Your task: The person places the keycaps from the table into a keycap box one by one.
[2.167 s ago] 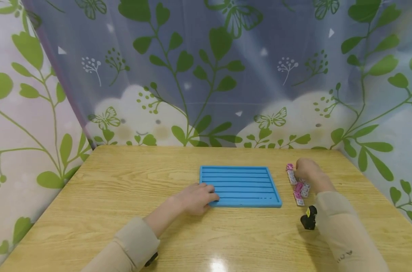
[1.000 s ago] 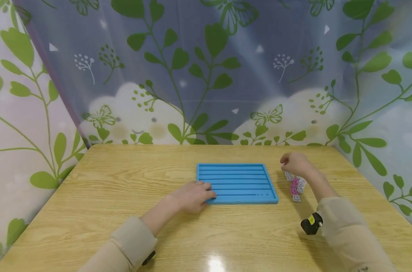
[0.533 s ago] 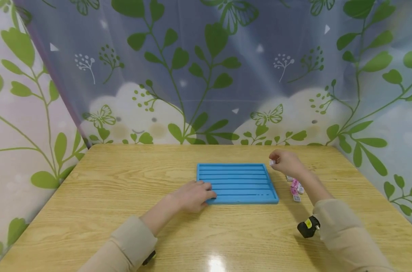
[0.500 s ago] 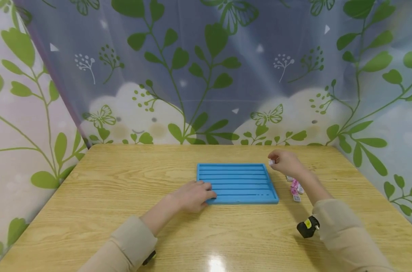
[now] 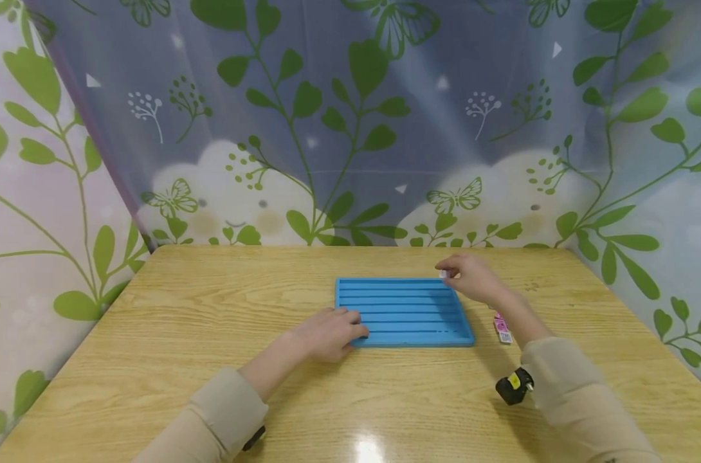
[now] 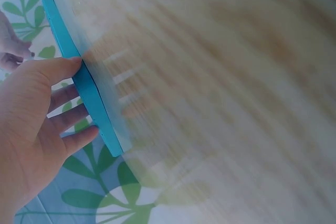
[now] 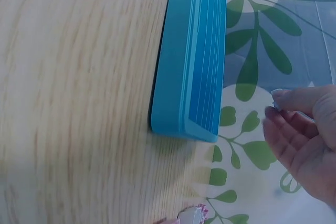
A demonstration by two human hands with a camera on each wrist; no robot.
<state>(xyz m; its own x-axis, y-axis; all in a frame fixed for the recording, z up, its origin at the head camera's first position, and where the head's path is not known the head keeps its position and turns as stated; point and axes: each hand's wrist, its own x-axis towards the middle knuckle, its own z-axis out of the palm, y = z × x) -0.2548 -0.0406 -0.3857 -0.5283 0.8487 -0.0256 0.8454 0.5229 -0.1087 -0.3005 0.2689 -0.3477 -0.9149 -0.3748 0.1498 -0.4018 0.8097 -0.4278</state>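
A shallow blue tray (image 5: pixel 408 307) with long ridges lies on the table. My left hand (image 5: pixel 326 335) holds its near left corner; in the left wrist view the thumb is on the tray's outer wall (image 6: pixel 93 98) and the fingers reach over the rim. Between thumb and fingertips my right hand (image 5: pixel 474 278) pinches a small white tile (image 5: pixel 444 274), above the tray's far right corner. The tile is mostly hidden by the fingers in the right wrist view. Several small pink and white tiles (image 5: pixel 502 329) lie right of the tray, partly behind the right forearm.
The wooden table (image 5: pixel 229 289) extends on all sides of the tray. A cloth backdrop (image 5: pixel 339 128) printed with leaves stands behind it. A black wrist camera (image 5: pixel 514 387) sticks out below the right sleeve.
The right hand has come away from the tile pile with a white tile and moved left to the tray's far right corner. The left hand has kept its hold on the tray.
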